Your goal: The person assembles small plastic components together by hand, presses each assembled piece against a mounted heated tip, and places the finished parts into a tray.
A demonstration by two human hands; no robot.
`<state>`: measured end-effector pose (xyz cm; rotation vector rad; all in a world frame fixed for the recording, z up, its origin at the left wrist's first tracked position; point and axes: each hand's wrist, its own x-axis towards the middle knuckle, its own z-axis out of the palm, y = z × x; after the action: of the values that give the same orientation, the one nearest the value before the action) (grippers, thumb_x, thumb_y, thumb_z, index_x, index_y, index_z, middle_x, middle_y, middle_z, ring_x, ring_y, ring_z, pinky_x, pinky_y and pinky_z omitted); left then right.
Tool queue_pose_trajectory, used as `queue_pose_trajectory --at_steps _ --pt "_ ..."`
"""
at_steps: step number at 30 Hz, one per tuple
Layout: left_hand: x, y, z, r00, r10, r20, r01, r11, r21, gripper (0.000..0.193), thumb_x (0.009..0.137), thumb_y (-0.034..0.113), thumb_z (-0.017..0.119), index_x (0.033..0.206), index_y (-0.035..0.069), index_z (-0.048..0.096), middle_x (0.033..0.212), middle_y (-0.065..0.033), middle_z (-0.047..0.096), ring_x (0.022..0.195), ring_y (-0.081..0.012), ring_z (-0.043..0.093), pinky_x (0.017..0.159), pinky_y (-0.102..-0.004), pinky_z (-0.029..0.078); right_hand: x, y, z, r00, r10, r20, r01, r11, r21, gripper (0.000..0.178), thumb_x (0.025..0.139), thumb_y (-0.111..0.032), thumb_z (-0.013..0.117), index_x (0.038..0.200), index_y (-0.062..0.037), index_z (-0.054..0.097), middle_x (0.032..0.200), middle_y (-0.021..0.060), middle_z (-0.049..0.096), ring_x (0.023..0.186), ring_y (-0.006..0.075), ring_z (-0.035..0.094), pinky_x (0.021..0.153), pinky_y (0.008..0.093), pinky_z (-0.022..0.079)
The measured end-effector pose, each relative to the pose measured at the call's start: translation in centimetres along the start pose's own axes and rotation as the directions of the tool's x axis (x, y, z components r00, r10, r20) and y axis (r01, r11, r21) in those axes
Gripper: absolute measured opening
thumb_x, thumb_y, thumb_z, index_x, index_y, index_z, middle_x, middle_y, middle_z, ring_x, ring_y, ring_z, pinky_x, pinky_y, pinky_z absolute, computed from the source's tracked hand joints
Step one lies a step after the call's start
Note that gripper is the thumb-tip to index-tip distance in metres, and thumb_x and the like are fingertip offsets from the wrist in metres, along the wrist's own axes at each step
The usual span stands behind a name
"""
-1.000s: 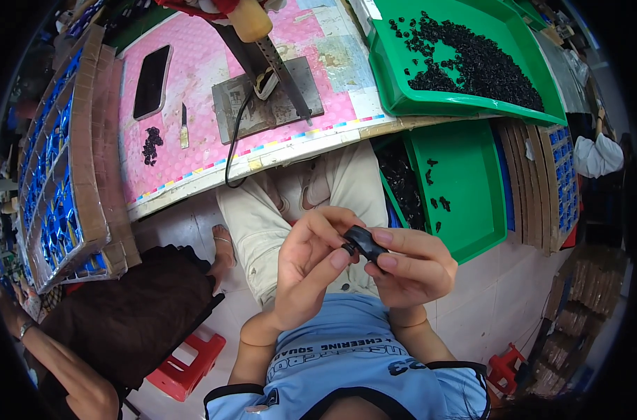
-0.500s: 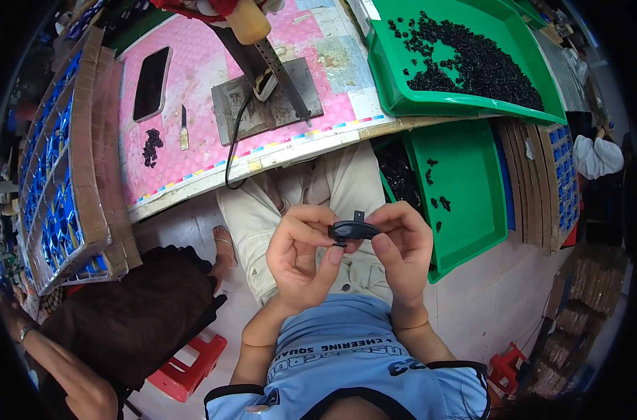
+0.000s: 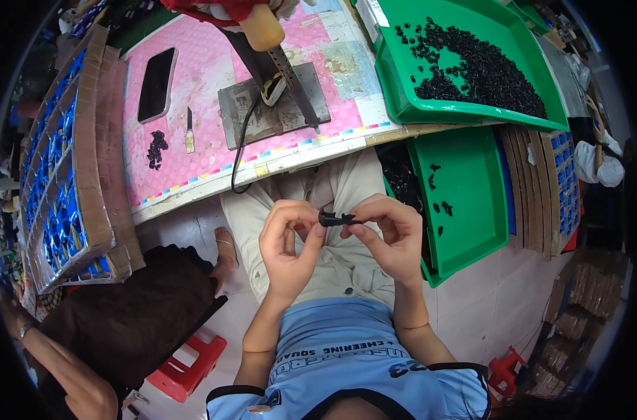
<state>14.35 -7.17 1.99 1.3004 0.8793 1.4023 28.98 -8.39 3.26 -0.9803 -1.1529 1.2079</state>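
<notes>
Above my lap, a small curved black plastic part (image 3: 337, 219) is pinched at both ends. My left hand (image 3: 289, 238) grips its left end between thumb and fingertips, closed on it. At the other end the thumb and fingers of my right hand (image 3: 390, 234) are closed too. The part lies roughly level, seen edge-on, and the fingertips cover its ends. In front of me on the pink-covered table (image 3: 199, 150) stands a hand press (image 3: 280, 105) on a metal base plate. A little heap of black pieces (image 3: 157, 149) lies near a small knife (image 3: 189, 133).
A phone (image 3: 157, 84) lies at the table's left. One green tray (image 3: 402, 112) holds many small black pieces; a lower green tray (image 3: 472, 231) holds several. Cardboard boxes with blue packets (image 3: 66, 203) stand at left. Another person's arm (image 3: 70, 367) and red stools (image 3: 187, 367) are nearby.
Both hands have shifted slightly left and up. The black part has been turned from showing its broad face with a tab upward to a thinner edge-on view.
</notes>
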Motion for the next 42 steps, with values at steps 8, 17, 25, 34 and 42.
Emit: queue_pose_trajectory --at_steps 8,17,25,34,42 --pt "1.2 -2.3 0.1 0.881 -0.459 -0.115 0.420 0.871 -0.254 0.011 0.079 0.002 0.053 0.089 -0.002 0.050 0.076 -0.0038 0.055 0.068 -0.0060 0.051 0.061 -0.0174 0.040 2.4 2.8 0.1 0.999 -0.035 -0.018 0.029 0.969 -0.246 0.012 0.069 0.009 0.057 0.079 0.0053 0.054 0.075 0.0093 0.054 0.068 0.0130 0.057 0.061 0.0209 0.045" --pt "3.0 -3.8 -0.3 0.856 -0.514 -0.060 0.487 0.840 -0.239 0.015 0.082 0.011 0.050 0.089 -0.001 0.054 0.074 -0.0044 0.056 0.061 -0.0053 0.049 0.053 -0.0161 0.036 4.6 4.8 0.1 0.995 -0.039 -0.094 0.024 0.987 -0.156 0.008 0.070 0.004 0.058 0.078 0.0036 0.056 0.071 0.0071 0.056 0.062 0.0105 0.056 0.056 0.0198 0.043" --pt "4.0 -2.8 0.4 0.847 -0.528 0.058 0.521 0.804 -0.289 0.024 0.084 0.009 0.045 0.106 -0.001 0.042 0.080 -0.0068 0.056 0.061 -0.0080 0.051 0.053 -0.0174 0.037 6.3 5.2 -0.9 0.983 -0.175 -0.059 0.142 0.919 -0.368 0.006 0.070 0.003 0.058 0.075 0.0040 0.056 0.070 0.0086 0.056 0.061 0.0129 0.056 0.055 0.0216 0.044" --pt "4.6 -2.4 0.7 0.841 -0.532 0.100 0.527 0.761 -0.378 0.031 0.083 0.008 0.043 0.112 -0.001 0.036 0.077 -0.0070 0.053 0.057 -0.0105 0.051 0.051 -0.0186 0.037 7.3 3.5 -0.9 0.937 -0.348 0.015 0.296 0.774 -0.560 0.007 0.066 0.004 0.059 0.073 0.0028 0.057 0.069 0.0100 0.057 0.062 0.0181 0.056 0.056 0.0239 0.044" --pt "5.0 -2.0 0.9 0.855 -0.510 0.095 0.497 0.752 -0.434 0.032 0.081 0.007 0.044 0.112 -0.001 0.038 0.073 -0.0042 0.050 0.055 -0.0088 0.048 0.051 -0.0193 0.039 7.8 3.0 -0.9 0.922 -0.382 0.057 0.344 0.746 -0.570 0.008 0.066 0.005 0.057 0.074 0.0023 0.056 0.071 0.0103 0.056 0.064 0.0212 0.056 0.056 0.0263 0.044"
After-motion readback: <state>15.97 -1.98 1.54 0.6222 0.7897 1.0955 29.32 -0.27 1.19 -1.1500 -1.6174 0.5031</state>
